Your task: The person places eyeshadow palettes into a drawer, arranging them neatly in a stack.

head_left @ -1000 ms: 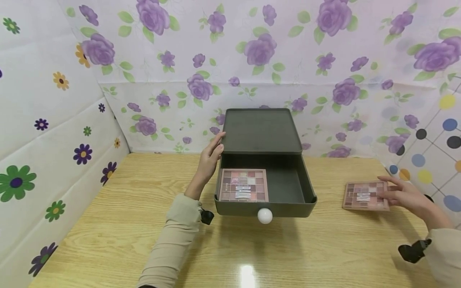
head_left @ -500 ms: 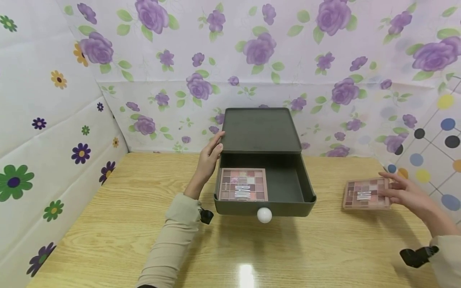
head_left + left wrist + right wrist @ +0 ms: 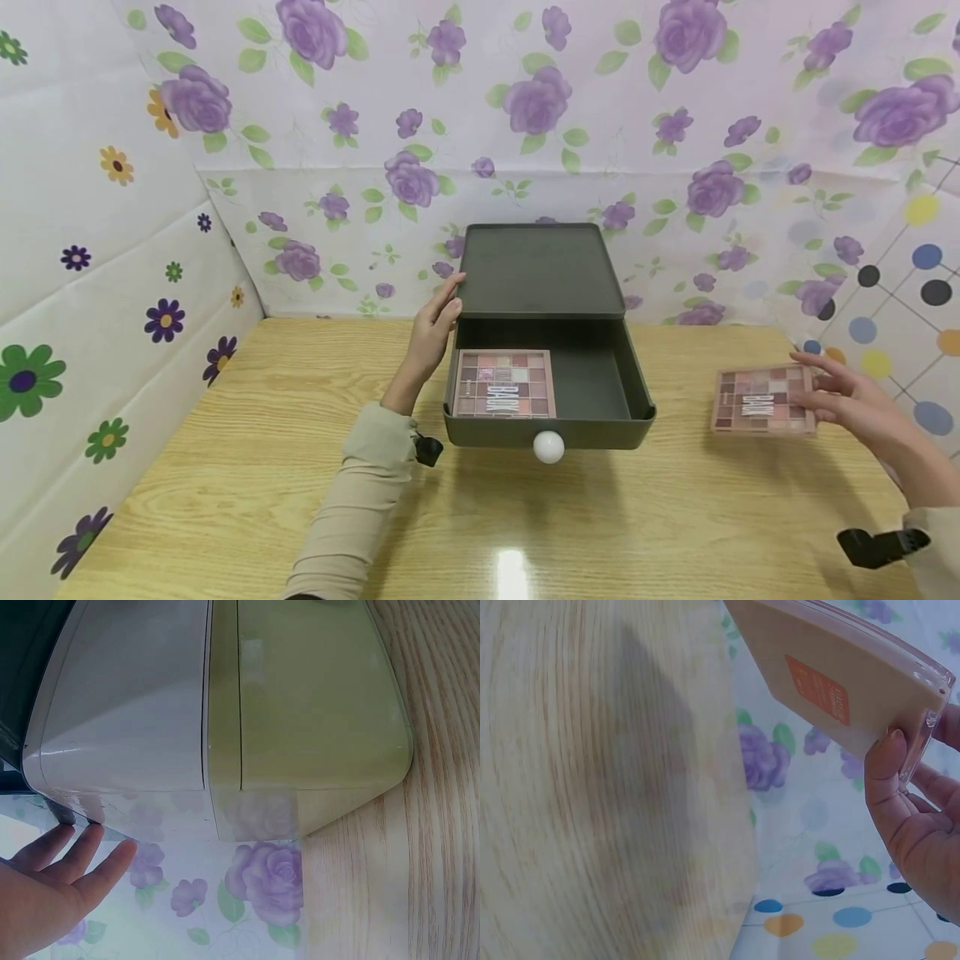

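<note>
A dark drawer unit (image 3: 540, 271) stands at mid-table, its drawer (image 3: 596, 387) pulled out, with a white round knob (image 3: 549, 447). A pink palette (image 3: 504, 385) lies in the drawer's left part. The left hand (image 3: 431, 333) touches the unit's left side near the top; in the left wrist view the left hand (image 3: 67, 881) has its fingers extended against the unit's side (image 3: 127, 712). At the right, the right hand (image 3: 858, 408) pinches the right edge of a second palette (image 3: 761, 400). The right wrist view shows the right hand (image 3: 919, 810) holding that palette (image 3: 840, 682) above the table, its plain back visible.
The wooden table (image 3: 262, 467) runs up to a flowered cloth (image 3: 360, 100) behind. Another cloth with flowers (image 3: 135, 275) hangs at the left, and a dotted one (image 3: 911, 333) at the right.
The second palette has risen slightly off the table and tilted with the right hand, which still pinches its edge. The left hand stays against the unit.
</note>
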`<state>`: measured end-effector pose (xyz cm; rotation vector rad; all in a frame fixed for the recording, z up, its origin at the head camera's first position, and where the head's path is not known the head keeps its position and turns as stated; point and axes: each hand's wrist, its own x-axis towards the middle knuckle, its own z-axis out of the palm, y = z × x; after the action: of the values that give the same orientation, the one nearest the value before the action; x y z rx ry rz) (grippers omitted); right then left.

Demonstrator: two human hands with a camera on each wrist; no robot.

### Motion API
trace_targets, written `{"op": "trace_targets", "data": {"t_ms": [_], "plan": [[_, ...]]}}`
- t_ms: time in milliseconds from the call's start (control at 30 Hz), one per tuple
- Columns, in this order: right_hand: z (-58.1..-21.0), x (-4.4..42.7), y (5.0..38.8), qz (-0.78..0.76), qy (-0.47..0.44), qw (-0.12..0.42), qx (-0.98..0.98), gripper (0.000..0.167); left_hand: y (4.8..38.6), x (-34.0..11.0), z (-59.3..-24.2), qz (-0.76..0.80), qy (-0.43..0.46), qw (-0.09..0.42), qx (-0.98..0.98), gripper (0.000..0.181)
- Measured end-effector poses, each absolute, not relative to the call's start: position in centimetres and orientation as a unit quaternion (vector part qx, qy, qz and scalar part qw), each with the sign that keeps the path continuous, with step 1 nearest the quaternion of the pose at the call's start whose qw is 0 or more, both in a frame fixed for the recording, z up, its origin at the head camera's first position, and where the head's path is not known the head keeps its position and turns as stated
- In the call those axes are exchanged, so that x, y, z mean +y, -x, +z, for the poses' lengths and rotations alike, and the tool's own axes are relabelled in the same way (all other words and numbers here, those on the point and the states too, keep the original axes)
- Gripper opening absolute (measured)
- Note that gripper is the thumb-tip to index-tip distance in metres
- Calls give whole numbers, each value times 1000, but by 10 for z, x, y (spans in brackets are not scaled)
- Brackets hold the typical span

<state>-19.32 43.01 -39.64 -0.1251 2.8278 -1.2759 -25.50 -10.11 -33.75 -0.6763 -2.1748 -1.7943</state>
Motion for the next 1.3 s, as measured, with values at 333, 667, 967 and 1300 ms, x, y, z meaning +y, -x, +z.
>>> {"op": "trace_targets", "data": {"t_ms": [333, 667, 967, 1300], "plan": [[-386, 420, 185, -406, 57, -5, 912, 64, 255, -102, -338, -612, 231, 121, -746, 49], [-376, 408, 182, -507, 100, -6, 856, 60, 256, -102, -338, -614, 227, 120, -747, 49], [-368, 399, 184, -733, 175, 55, 654, 57, 257, -101, -339, -613, 231, 123, -745, 49], [-360, 391, 182, -776, 192, 72, 597, 59, 258, -101, -340, -623, 231, 122, -738, 48]]}}
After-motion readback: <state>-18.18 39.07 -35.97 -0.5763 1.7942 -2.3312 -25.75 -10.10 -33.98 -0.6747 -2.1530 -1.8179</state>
